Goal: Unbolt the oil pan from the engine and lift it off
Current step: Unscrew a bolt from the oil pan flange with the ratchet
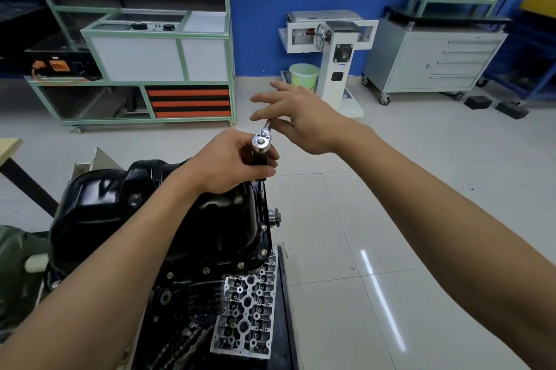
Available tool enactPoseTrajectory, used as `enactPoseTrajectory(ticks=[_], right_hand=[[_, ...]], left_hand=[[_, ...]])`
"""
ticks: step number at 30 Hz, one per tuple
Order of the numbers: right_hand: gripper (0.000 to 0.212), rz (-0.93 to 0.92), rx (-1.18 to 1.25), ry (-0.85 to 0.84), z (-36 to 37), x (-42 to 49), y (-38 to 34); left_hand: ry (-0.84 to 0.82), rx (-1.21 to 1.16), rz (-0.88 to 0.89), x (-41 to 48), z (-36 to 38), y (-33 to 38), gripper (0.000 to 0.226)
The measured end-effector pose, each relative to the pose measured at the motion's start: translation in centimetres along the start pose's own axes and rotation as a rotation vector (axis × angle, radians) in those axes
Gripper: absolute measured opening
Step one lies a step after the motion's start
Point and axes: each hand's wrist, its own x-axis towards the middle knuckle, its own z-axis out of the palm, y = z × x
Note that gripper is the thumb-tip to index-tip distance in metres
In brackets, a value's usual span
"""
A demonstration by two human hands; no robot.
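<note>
Oil pan (105,189): black and glossy, seated on top of the upturned engine (180,288) at lower left; not yet lifted.
Bolts (264,252): several heads show along the pan's near and right rim, so by my reading much of the unbolting is ahead.
Ratchet (261,141): bright head above the pan's far right corner, handle pointing away from the person.
Extension (260,160): dark shaft running down from the ratchet head to the rim; the bolt it meets is too small to make out.
Left grip (231,162): fingers and thumb curled round the extension just below the ratchet head, steadying it upright.
Right grip (301,120): fingers spread and nearly straight, laid on the handle, not wrapped round it.
Risk, slip: a handle held this loosely could escape once force goes on.
Risk, rounding: if the extension tilts, the socket may ride off and chew the bolt head.
Risk, knuckles: a sudden release would throw the left grip against the rim.
Risk, early lift: prying with bolts left in could bend the pan.
Grey metal casting (249,306): lying just beside the engine, nearer the person.
Floor (376,219): pale tile; a freed bolt could drop there and roll.
</note>
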Motion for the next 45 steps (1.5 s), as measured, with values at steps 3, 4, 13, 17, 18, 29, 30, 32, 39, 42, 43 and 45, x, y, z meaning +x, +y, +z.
enactPoseTrajectory(ticks=[3,4,13,17,18,29,30,32,39,42,43,45], right_hand=[[0.032,0.01,0.002,0.045,0.3,-0.3,0.3],[0.032,0.016,-0.017,0.064,0.4,-0.6,0.3],[0.022,0.148,-0.051,0.111,0.8,-7.1,-1.0],[0.047,0.208,0.214,0.032,2.5,-9.9,-3.8],[0.055,0.211,0.228,0.016,2.9,-10.3,-4.5],[0.073,0.217,0.453,-0.068,4.2,-10.1,-7.4],[0.075,0.223,0.446,-0.077,3.6,-10.2,-6.8],[0.072,0.258,0.346,-0.087,2.2,-10.3,-4.8],[0.042,0.308,-0.194,0.044,0.7,-4.3,-0.4],[0.035,0.259,-0.24,0.134,1.3,-1.5,0.2],[0.03,0.244,-0.238,0.162,1.5,-0.8,0.4],[0.022,0.212,-0.241,0.193,1.6,0.3,0.7]], left_hand=[[0.04,-0.005,0.0,-0.1,0.3,-0.1,0.014],[0.047,0.004,0.0,0.0,0.4,-0.2,0.013],[0.188,0.067,-0.004,0.2,1.0,-0.3,0.01],[0.174,0.115,0.033,0.1,1.2,-0.1,0.004],[0.173,0.115,0.038,0.1,1.3,-0.1,0.003],[0.179,0.139,0.061,-0.2,0.8,0.1,0.012],[0.157,0.132,0.067,-0.2,0.7,0.2,0.013],[0.112,0.135,0.072,-0.3,0.6,0.3,0.012],[-0.029,0.232,0.044,0.3,0.7,0.6,0.01],[-0.053,0.173,0.039,0.2,0.4,0.4,0.009],[-0.062,0.123,0.032,0.1,0.3,0.3,0.007],[-0.07,0.034,0.002,0.1,0.0,0.1,0.009]])
